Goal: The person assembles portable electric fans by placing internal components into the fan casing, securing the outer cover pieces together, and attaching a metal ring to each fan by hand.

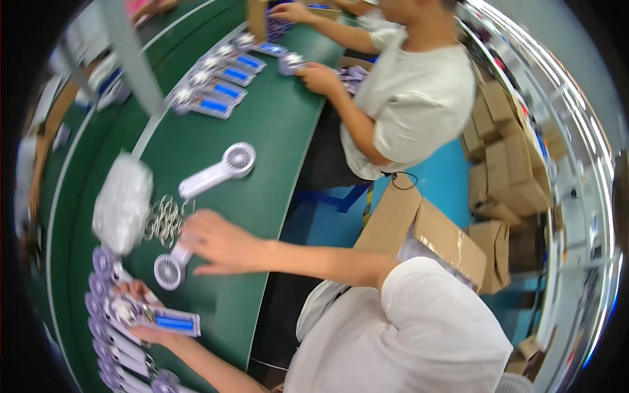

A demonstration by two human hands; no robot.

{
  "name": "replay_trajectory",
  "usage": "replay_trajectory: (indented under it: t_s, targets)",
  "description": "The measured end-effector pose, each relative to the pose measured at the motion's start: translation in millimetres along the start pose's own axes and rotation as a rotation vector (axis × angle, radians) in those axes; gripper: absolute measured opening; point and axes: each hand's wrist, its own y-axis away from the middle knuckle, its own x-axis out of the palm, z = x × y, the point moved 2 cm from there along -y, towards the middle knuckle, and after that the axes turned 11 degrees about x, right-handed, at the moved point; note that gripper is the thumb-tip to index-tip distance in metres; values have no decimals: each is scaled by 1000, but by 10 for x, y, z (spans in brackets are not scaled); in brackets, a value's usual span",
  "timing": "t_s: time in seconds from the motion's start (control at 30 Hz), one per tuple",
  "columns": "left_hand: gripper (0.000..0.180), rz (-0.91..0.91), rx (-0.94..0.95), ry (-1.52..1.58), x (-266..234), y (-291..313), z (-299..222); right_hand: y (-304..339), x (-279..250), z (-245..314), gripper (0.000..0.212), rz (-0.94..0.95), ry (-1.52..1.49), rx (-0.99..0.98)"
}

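My left hand (143, 333) is closed on an opened handheld fan (164, 319), a pale purple body with its round head under my fingers and a blue battery exposed in the handle. My right hand (221, 242), blurred, hovers over the handle end of a closed handheld fan (170, 270) on the table; its thumb stands apart from the fingers, and its fingertips partly cover that handle. Beside those fingertips lies a pile of metal clip rings (166, 220). Another closed white-purple fan (219, 171) lies farther up the green table (226, 291).
A row of purple fan parts (108, 327) lines the near-left table side. A clear plastic bag (122, 204) sits by the rings. Several opened fans with blue batteries (229, 90) lie at the far end, where a co-worker (413, 98) holds another. Cardboard boxes (514, 167) stand right.
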Motion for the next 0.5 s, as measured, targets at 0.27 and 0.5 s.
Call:
replay_trajectory:
  t_s: [0.27,0.5]
  targets:
    - [31,-57,-296,-61,509,-17,771,173,231,40,42,-13,113,30]
    - [44,68,-423,76,658,-292,1080,247,-59,125,37,-183,-25,52]
